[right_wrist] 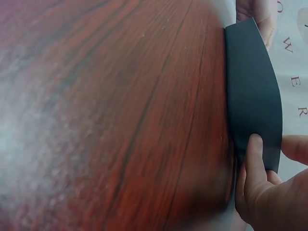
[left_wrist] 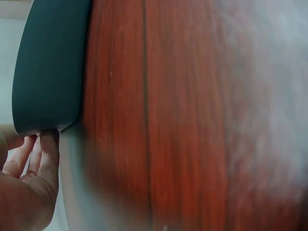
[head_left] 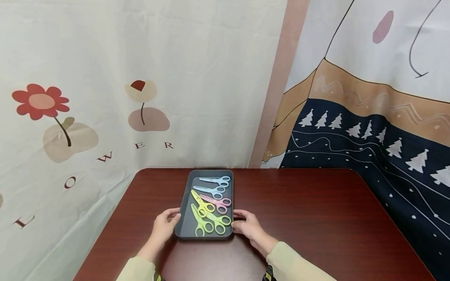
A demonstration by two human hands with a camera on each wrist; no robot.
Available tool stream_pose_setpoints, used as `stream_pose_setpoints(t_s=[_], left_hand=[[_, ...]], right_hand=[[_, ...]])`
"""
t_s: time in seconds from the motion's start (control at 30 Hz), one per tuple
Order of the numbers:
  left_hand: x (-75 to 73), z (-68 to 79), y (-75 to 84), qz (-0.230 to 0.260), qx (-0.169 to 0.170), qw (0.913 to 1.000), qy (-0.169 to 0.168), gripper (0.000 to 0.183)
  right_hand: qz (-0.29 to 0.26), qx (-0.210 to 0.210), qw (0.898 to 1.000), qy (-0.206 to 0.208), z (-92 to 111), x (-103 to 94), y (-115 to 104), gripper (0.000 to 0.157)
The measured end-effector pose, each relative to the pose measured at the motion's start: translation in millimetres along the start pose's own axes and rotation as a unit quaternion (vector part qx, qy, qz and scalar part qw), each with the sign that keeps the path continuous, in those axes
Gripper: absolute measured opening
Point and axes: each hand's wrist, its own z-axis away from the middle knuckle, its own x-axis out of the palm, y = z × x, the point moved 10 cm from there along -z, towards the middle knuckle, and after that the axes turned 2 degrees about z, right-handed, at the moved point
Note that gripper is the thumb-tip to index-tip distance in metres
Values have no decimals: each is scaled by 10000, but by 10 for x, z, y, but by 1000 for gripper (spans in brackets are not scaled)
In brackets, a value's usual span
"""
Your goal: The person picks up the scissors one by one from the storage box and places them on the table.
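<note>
A dark grey rectangular tray [head_left: 186,226] lies lengthwise on the table. In it are two blue pairs of scissors [head_left: 221,190], a pink pair [head_left: 218,201], a yellow pair [head_left: 201,201] and two green pairs [head_left: 200,219], the lower ones overlapping. My left hand [head_left: 164,226] grips the tray's left side near the front corner, thumb at the rim. On the opposite side, my right hand [head_left: 249,226] holds the tray's edge between thumb and fingers. The right wrist view shows a fingertip pressed against the outer tray wall [right_wrist: 252,86].
The dark red-brown wooden table [head_left: 309,218] extends to both sides of the tray, with its far edge close behind the tray. A printed curtain [head_left: 211,78] with flowers and letters hangs behind it, and a navy, tree-patterned part [head_left: 334,140] hangs at the right.
</note>
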Motion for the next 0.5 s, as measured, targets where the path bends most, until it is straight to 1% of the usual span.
stream_pose_setpoints(t_s=[0.23, 0.5], left_hand=[[99, 19, 58, 64, -4, 10000, -51, 29], [147, 34, 61, 119, -2, 9999, -9, 28]], right_hand=[[66, -38, 10000, 27, 49, -96, -42, 51], [139, -3, 9999, 68, 52, -154, -7, 51]])
